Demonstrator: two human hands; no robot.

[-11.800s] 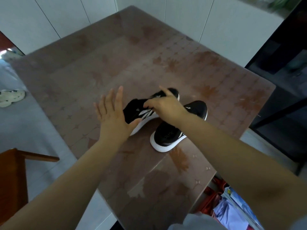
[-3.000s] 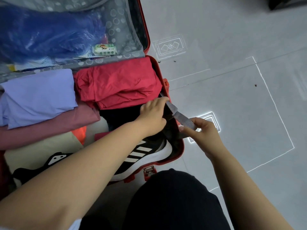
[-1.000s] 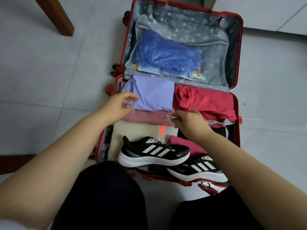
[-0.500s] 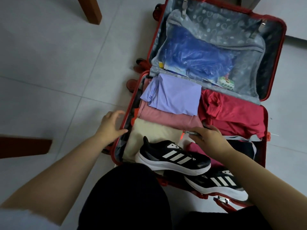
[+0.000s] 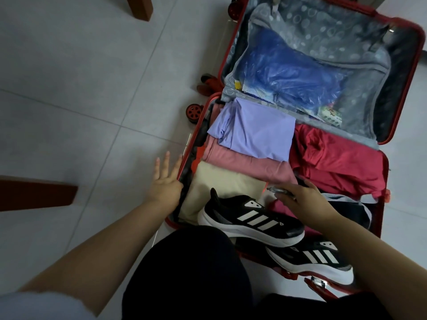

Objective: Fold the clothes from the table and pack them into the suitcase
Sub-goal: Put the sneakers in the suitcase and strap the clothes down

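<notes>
Floor: a pale grey tiled floor (image 5: pixel 69 88) is seen under everything, with thin joints between large tiles.
Furniture: a brown wooden leg (image 5: pixel 141 8) is seen at the top edge and a brown wooden bar (image 5: pixel 34 192) at the left edge.
Suitcase: a red hard-shell suitcase (image 5: pixel 415 65) is laid open on the floor, with the lid half far and the packed half near; a red wheel (image 5: pixel 194 112) is seen at its left corner.
Lid: a blue plastic bag (image 5: pixel 288 68) is kept behind grey mesh.
Clothes: a lilac folded garment (image 5: pixel 256 132) is laid on a pink folded garment (image 5: pixel 245 165), with a cream folded garment (image 5: pixel 221 183) nearer and a red crumpled garment (image 5: pixel 335 162) beside them on the right, all inside the packed half.
Shoes: two black sneakers with white stripes (image 5: pixel 249 220) are placed on their sides along the near wall.
Left hand: the left hand (image 5: pixel 165 181) is spread flat with straight fingers, just at the left rim.
Right hand: the right hand (image 5: pixel 300 197) is curled round a narrow grey strap end (image 5: pixel 279 190) above the clothes.
Edges: the near wall is partly covered by knees in black cloth (image 5: pixel 189 273).
Open room: wide free floor is found left of the suitcase, between the wooden pieces; only a narrow strip is seen on the right.
</notes>
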